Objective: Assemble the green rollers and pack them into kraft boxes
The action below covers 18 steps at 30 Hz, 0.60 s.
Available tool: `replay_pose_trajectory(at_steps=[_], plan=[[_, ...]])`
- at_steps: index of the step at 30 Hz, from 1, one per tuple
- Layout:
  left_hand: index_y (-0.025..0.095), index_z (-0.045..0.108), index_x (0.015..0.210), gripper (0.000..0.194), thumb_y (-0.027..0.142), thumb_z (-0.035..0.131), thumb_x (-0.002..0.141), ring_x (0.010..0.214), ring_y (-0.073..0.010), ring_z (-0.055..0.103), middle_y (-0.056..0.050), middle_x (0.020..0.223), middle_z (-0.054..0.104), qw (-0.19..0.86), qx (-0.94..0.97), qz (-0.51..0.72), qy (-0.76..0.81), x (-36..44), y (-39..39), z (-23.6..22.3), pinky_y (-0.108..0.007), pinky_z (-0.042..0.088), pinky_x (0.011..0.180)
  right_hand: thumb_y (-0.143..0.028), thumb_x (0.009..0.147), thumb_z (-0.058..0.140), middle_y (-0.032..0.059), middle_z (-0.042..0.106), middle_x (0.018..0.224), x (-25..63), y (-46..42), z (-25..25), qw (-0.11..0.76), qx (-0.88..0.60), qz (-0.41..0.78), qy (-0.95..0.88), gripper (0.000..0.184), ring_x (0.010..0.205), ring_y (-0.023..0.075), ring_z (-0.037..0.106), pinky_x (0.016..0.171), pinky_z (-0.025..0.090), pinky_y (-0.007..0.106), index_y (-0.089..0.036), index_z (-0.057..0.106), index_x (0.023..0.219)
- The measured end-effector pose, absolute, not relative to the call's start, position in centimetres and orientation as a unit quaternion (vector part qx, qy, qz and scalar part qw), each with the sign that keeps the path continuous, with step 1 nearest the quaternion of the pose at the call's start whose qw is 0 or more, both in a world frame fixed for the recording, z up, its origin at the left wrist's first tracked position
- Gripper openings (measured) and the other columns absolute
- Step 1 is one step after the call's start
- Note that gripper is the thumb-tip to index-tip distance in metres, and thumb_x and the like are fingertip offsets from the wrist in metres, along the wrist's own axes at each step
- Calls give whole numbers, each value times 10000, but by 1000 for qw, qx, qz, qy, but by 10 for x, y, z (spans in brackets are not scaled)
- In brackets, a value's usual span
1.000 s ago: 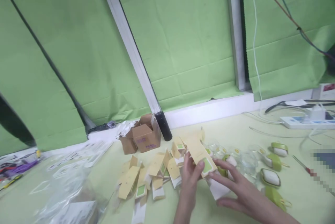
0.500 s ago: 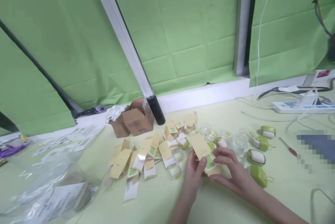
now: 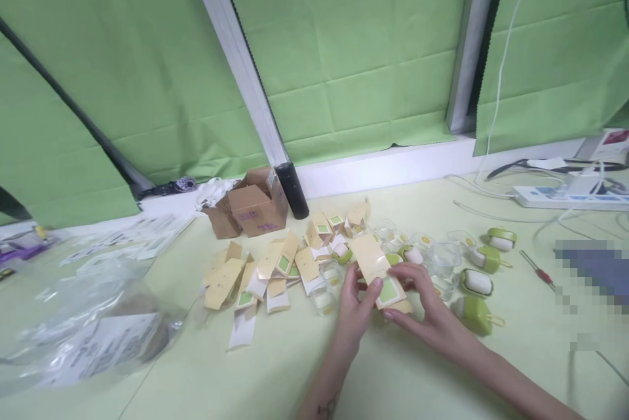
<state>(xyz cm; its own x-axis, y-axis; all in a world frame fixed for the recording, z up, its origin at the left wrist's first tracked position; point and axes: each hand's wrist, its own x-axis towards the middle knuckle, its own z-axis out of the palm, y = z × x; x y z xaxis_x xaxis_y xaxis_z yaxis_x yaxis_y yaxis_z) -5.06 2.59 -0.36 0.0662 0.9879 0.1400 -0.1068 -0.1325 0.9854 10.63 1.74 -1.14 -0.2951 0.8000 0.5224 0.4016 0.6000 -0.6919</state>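
Both my hands hold one cream cardboard packaging box (image 3: 369,256), which has a green square window on its lower face and a long flap pointing away from me. My left hand (image 3: 358,299) grips its left side, thumb on the front. With fingers and thumb, my right hand (image 3: 417,295) pinches the lower right edge. Left of my hands lie several similar cream boxes (image 3: 275,259), partly folded, some with white flaps. Clear plastic cases (image 3: 324,300) sit close by my left hand. Several green-and-white earphone-like cases (image 3: 477,282) lie to the right, some with loops.
At the back stand an open brown carton (image 3: 258,210) and a black cylinder (image 3: 291,190). A clear plastic bag (image 3: 98,335) with a printed sheet lies left. To the right are a red-handled screwdriver (image 3: 539,270), a white power strip (image 3: 565,197) with cables, and a blurred-out patch.
The view has shifted. The box's lower end, earlier with a white flap hanging out, now shows a cream flap folded in between my fingers. Both hands still hold it.
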Motion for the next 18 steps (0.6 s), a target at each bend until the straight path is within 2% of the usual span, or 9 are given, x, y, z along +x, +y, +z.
replay_pose_trajectory(at_steps=[6, 11, 13, 16, 18], plan=[[177, 492, 1181, 483, 446, 601, 795, 1067, -261, 560, -114, 1151, 609, 488, 555, 524, 423, -50, 22, -3, -346, 463, 866, -402, 811, 623, 86, 465, 1185, 110, 19, -9, 448, -402, 205, -772, 498, 1028, 244, 529, 776, 518, 368, -286, 377, 1228], [222, 469, 1222, 501, 407, 626, 784, 1105, -280, 546, -94, 1204, 588, 611, 520, 472, 365, -42, 14, 11, -354, 487, 836, -506, 747, 674, 90, 516, 1139, 120, 23, -12, 485, -381, 71, -784, 497, 1088, 305, 517, 831, 475, 432, -291, 467, 1145], [231, 443, 1257, 552, 403, 639, 770, 1109, -290, 549, -100, 1238, 571, 646, 509, 457, 339, -41, 11, 15, -371, 485, 847, -582, 773, 597, 93, 529, 1091, 123, 20, -11, 499, -363, 70, -784, 487, 1034, 304, 533, 799, 473, 437, -282, 479, 1138], [205, 361, 1311, 721, 372, 704, 699, 1091, -294, 557, -135, 1219, 570, 591, 540, 468, 374, -50, 6, 15, -403, 454, 901, -557, 910, 357, 76, 522, 992, 125, 17, -2, 536, -356, 165, -748, 395, 907, 246, 550, 742, 483, 393, -262, 464, 1151], [208, 293, 1339, 788, 325, 710, 680, 1117, -286, 534, -143, 1253, 533, 500, 566, 479, 448, -67, -4, 13, -406, 427, 942, -456, 945, 342, 53, 512, 962, 124, 21, 8, 543, -386, 210, -715, 284, 865, 212, 551, 737, 486, 359, -268, 467, 1117]])
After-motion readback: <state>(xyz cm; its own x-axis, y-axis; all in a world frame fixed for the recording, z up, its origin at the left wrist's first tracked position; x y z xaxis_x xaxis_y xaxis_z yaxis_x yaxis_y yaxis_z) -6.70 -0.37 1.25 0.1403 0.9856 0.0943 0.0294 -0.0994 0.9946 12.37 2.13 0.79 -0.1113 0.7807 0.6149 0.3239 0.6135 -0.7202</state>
